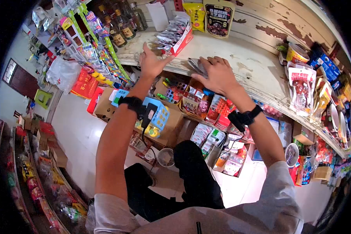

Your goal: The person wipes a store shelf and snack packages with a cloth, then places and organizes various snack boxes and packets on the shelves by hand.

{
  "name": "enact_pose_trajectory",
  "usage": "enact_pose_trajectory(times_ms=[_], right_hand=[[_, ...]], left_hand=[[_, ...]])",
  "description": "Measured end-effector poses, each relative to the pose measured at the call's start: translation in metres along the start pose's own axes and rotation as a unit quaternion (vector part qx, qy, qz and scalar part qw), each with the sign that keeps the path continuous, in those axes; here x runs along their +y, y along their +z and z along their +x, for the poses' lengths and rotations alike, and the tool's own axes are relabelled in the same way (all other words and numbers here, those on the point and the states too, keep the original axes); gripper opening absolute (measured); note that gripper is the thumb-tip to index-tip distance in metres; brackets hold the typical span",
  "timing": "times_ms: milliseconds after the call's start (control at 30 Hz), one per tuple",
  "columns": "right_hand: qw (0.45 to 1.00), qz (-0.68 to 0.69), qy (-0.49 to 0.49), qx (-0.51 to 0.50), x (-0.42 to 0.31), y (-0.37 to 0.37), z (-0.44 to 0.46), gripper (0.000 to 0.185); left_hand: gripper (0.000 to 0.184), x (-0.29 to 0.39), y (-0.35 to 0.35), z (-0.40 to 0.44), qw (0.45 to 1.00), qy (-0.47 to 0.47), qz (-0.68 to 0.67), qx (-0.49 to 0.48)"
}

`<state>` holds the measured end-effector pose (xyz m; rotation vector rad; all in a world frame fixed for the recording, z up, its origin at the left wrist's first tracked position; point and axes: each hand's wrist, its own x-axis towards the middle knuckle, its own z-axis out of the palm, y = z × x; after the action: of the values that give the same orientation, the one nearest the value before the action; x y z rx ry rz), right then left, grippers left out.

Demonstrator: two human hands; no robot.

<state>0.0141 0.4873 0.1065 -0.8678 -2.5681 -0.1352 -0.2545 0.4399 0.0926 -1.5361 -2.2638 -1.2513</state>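
My left hand [152, 64] is at the shelf's front edge with thumb and fingers spread, nothing visible between them. Just beyond it, a red and white display box [182, 42] stands on the shelf, filled with small silvery packets [171, 33]. To the right, my right hand [216, 74] is bent over a few thin grey-silver packets [197, 67] at the shelf's front edge. Its fingers partly cover them, so their exact number and print are hidden.
Glass bottles [123, 27] stand behind at left, beside hanging snack strips [91, 50]. A yellow bag [194, 16] and a dark pouch [219, 19] lean on the back wall. Below the worn white shelf [257, 62] are open cartons [171, 126]. Packaged food [300, 85] crowds the right end.
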Motion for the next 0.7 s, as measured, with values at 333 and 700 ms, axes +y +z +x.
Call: enact_pose_trajectory(times_ms=[333,700], right_hand=[[0.721,0.649,0.194,-0.145,0.036,0.038,0.165,0.053],[0.709,0.605,0.344,-0.113,0.026,0.122,0.24,0.028]], left_hand=[[0.138,0.0,0.034,0.06,0.999,-0.014,0.028,-0.006],[0.124,-0.012,0.046,0.073,0.988,-0.003,-0.153,-0.007]])
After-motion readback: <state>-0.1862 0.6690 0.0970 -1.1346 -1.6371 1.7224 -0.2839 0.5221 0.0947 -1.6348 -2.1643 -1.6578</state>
